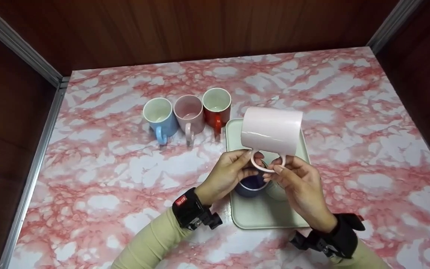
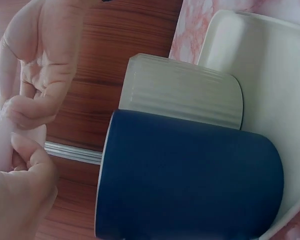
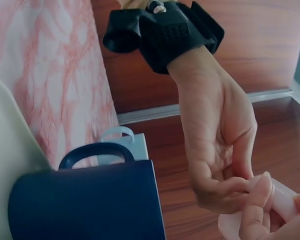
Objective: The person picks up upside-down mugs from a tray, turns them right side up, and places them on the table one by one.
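Both hands hold a pale pink mug [image 1: 271,129] up in the air above the tray, turned on its side with its handle toward the person. The left hand [image 1: 224,173] pinches the handle near its left end. Thumb and fingers of the right hand [image 1: 304,186] grip the same handle at its right side. Below them, a dark blue mug [image 2: 190,175] stands upright on the pale tray [image 1: 259,218]. Beside it is a pale ribbed cup [image 2: 180,92], mostly hidden by the right hand in the head view. The blue mug's handle shows in the right wrist view.
Left of the tray, a light blue mug [image 1: 164,125], a dusty pink mug [image 1: 196,125] and a red mug [image 1: 217,114] stand upright in a row, handles toward the person. The table [image 1: 364,157] has a red-and-white marbled top, with brown wood panels [image 1: 200,30] around it.
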The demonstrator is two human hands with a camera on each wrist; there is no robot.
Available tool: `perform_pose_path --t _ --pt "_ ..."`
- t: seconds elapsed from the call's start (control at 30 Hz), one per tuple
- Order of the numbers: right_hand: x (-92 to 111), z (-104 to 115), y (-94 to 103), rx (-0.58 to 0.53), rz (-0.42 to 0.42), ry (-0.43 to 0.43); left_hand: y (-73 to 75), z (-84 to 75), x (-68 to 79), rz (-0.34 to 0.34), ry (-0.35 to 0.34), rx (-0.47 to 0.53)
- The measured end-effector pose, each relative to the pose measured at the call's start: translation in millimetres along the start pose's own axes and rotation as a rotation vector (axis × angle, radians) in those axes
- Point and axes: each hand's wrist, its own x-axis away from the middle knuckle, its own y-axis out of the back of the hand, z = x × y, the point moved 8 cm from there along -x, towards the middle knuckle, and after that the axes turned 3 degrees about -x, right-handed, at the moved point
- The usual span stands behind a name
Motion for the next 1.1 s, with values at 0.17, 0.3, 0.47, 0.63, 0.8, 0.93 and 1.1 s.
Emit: perform_pose_path --t 0.17,0.3,0.47,0.63,0.8,0.93,1.1 --pt "-5.8 7.5 -1.4 0.090 0.039 -0.019 1.1 1.4 -1.7 0.008 0.002 -0.031" --pt "-12.0 14.9 -2.4 0.252 0.041 -0.043 1.3 2.0 -2.4 0.009 0.016 -0.049" --pt "-19.0 21.4 -2.3 0.413 0.012 -0.100 1.7 1.2 -3.6 0.010 0.022 -0.056" --pt "-27.4 26.2 -3.1 0.533 0.049 -0.142 5.3 0.6 -3.9 0.004 0.027 -0.062" --pt "-39.1 31.7 0.6 0.666 0.066 -0.155 13.7 1.6 -3.2 -0.008 0.021 -0.110" --pt "-51.3 34.7 4.2 0.745 0.077 -0.175 22.8 0.8 -1.8 -0.032 -0.007 -0.114" --pt "-68.0 35.7 8.3 0.788 0.095 -0.209 35.3 -5.3 1.7 -0.100 -0.061 -0.078"
